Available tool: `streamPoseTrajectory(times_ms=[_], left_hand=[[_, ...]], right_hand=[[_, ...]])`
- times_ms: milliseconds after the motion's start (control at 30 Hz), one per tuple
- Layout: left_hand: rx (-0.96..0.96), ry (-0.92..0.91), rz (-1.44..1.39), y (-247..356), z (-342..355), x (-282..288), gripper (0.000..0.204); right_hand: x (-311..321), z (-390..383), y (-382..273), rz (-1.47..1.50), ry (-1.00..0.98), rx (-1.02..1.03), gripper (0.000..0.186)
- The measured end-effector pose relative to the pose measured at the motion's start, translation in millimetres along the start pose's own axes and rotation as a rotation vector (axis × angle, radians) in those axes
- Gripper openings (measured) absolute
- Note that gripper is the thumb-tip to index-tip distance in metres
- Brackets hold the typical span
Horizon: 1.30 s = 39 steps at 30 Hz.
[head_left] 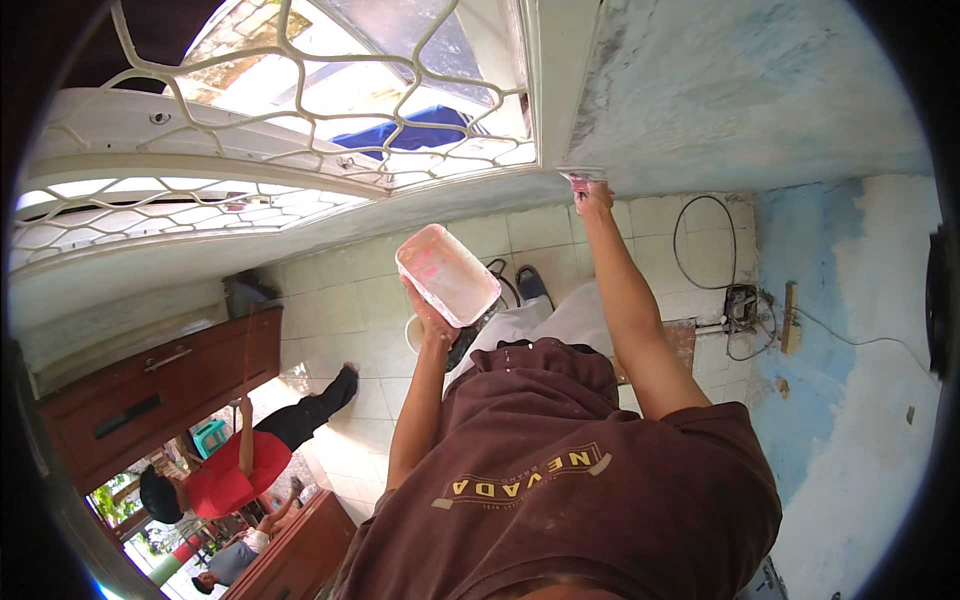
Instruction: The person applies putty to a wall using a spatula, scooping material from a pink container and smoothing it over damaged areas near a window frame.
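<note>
My left hand (430, 318) is raised in front of me and grips the underside of a white rectangular tub (447, 273) smeared with pink paste. My right hand (593, 196) reaches further out and presses a small pink-stained tool (578, 180) against the pale blue wall (740, 90), right at the lower corner of the white window frame (555, 90). The tool is mostly hidden by my fingers, so its kind is unclear. My brown shirt (560, 480) fills the lower middle of the view.
A window with a white curved grille (300, 100) lies left of the wall. Below is a pale tiled floor (350, 300) with a looped cable (705, 240) and a socket box (742, 305). A wooden door (150, 390) stands left, with a person in a red shirt (225, 480) beside it.
</note>
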<state>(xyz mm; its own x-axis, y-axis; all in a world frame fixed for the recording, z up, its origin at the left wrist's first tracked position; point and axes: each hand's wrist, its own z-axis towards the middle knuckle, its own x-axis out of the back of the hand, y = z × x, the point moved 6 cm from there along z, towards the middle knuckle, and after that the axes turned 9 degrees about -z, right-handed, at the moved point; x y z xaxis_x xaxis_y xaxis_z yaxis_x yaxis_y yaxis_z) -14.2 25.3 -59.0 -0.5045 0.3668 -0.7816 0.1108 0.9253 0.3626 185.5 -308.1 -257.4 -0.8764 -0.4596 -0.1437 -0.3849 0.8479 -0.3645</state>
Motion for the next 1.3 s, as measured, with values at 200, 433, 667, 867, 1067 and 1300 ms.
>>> streamPoseTrajectory(times_ms=[200,433,667,867,1067,1300], left_hand=[[-0.025,-0.056,-0.015,-5,2,-10,0.088],[0.003,-0.07,0.007,-14,16,-25,0.087],[0.003,-0.06,0.042,-17,12,-41,0.089],[-0.006,-0.107,0.016,-16,7,-46,0.086],[0.006,-0.08,0.002,-11,7,-16,0.084],[-0.015,-0.073,-0.001,-1,-8,-5,0.083]], right_hand=[[-15,-47,-19,-0.061,0.023,-0.015,0.053],[-10,-60,-45,0.048,-0.064,0.069,0.041],[-11,-118,-64,0.02,-0.173,0.152,0.04],[9,-135,-57,-0.035,-0.191,0.309,0.043],[29,-56,6,0.001,-0.047,0.153,0.049],[-6,-40,9,0.066,-0.059,0.072,0.049]])
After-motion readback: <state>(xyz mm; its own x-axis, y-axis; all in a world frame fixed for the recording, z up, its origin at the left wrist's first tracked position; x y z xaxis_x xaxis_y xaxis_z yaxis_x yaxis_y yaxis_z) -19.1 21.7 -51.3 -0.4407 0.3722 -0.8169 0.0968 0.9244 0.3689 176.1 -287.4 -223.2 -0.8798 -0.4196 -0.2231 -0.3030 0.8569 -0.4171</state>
